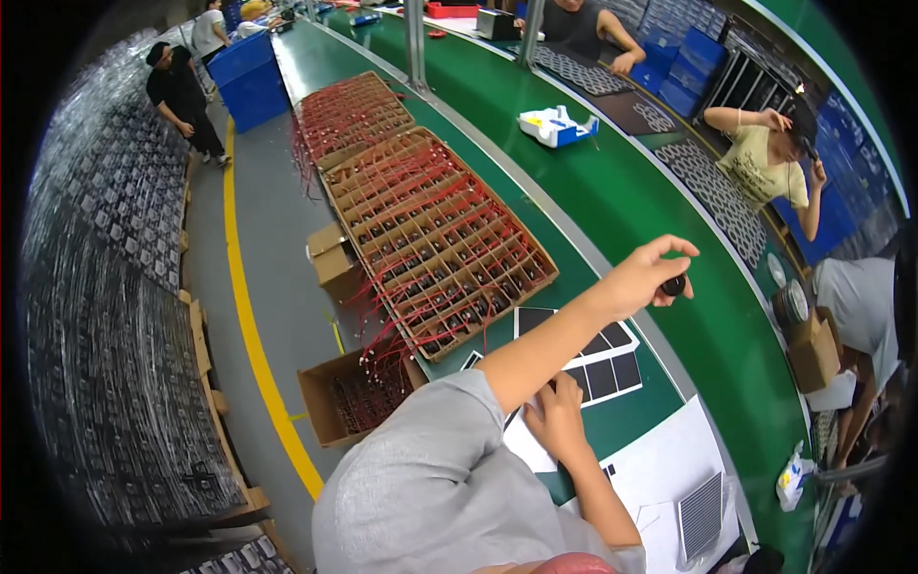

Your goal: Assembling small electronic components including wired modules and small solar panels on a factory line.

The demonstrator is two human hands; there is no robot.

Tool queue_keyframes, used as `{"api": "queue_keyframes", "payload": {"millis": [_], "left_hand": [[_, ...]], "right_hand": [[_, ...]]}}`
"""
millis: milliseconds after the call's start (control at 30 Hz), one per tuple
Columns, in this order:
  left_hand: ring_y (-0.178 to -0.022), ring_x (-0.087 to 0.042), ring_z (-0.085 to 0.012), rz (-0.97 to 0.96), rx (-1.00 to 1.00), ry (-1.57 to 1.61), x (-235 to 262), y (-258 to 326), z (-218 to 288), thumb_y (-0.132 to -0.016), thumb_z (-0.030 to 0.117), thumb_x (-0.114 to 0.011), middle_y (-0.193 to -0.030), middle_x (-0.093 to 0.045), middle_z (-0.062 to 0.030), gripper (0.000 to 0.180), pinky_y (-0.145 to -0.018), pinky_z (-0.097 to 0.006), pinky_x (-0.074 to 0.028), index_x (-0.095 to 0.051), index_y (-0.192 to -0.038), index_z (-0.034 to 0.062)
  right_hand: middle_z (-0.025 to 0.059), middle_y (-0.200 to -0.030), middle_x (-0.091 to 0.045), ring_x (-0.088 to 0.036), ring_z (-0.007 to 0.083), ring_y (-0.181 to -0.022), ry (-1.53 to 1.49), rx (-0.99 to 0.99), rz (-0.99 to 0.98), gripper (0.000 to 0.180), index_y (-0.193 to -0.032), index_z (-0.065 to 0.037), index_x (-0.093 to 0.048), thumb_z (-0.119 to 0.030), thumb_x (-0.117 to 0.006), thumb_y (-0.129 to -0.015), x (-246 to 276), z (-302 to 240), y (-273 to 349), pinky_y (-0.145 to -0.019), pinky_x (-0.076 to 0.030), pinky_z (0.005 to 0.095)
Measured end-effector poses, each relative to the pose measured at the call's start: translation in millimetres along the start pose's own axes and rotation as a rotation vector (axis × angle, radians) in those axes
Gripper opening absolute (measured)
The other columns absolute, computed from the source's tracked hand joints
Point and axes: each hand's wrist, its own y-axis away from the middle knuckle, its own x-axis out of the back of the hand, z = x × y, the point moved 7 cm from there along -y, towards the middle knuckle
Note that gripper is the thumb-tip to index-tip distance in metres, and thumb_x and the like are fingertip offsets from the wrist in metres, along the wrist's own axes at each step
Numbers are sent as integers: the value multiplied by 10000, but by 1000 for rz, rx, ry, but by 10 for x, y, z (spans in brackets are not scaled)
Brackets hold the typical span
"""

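Over the green conveyor belt [612,191], toward 3 o'clock from the middle of the picture, the left hand [650,273] is raised on a stretched arm. Its fingers are curled narrow around a small black round part [674,284], which it pinches between thumb and fingertips; the part is in the air, above the belt's near edge. The arm crosses the view from the grey sleeve [430,469] at 6 o'clock.

The right hand [557,418] lies lower, at about 5 o'clock, flat and fairly open, palm down on a white sheet [660,469] on the work table. Just beside it, toward 2 o'clock, are dark square panels [604,368] with white borders, touching each other in a group. A small ribbed grey panel [701,515] rests on the white sheet toward 4 o'clock.

At 11 o'clock from the hands stands a big cardboard tray [435,239] divided into many cells, full of small dark parts with red wires. A second such tray [349,115] is behind it. An open cardboard box [349,397] with more wired parts sits on the floor at 8 o'clock. Other persons work on the far side of the belt.
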Motion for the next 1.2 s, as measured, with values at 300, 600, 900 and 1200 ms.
{"api": "queue_keyframes", "payload": {"millis": [300, 600, 900, 1200], "left_hand": [[-704, -521, -114, 47, -68, 2, 110, -84, 60, -871, 155, -454, -751, -562, -63, 201, -567, -208, -396, -491, -1056, 84], [-596, -422, -112, 44, -79, -8, 1, -18, 115, -886, 179, -423, -819, -573, -146, 278, -548, -222, -344, -408, -1125, 37], [-603, -429, -122, 26, -104, -36, -34, -26, 91, -879, 179, -437, -824, -570, -152, 298, -547, -223, -351, -413, -1139, 35], [-639, -431, -129, 30, -42, -43, -64, -52, -35, -885, 151, -411, -802, -548, -136, 284, -571, -222, -355, -419, -1148, 40]], "right_hand": [[115, -943, -448, -422, 288, -923, -74, 14, 106, 281, -831, -55, -523, -62, -602, -562, -80, 161, 97, -737, -327, 384], [108, -1098, -481, -412, 239, -1038, 104, 55, 165, 249, -867, -46, -603, -130, -604, -633, -44, 58, 265, -813, -323, 353], [78, -1011, -532, -447, 237, -969, -215, 137, 208, 83, -676, -56, -595, -132, -627, -663, 64, 36, 357, -798, -326, 347], [55, -901, -562, -505, 197, -872, -647, -50, 274, 130, -613, -56, -559, -105, -625, -714, 428, 315, 472, -787, -346, 326]]}}
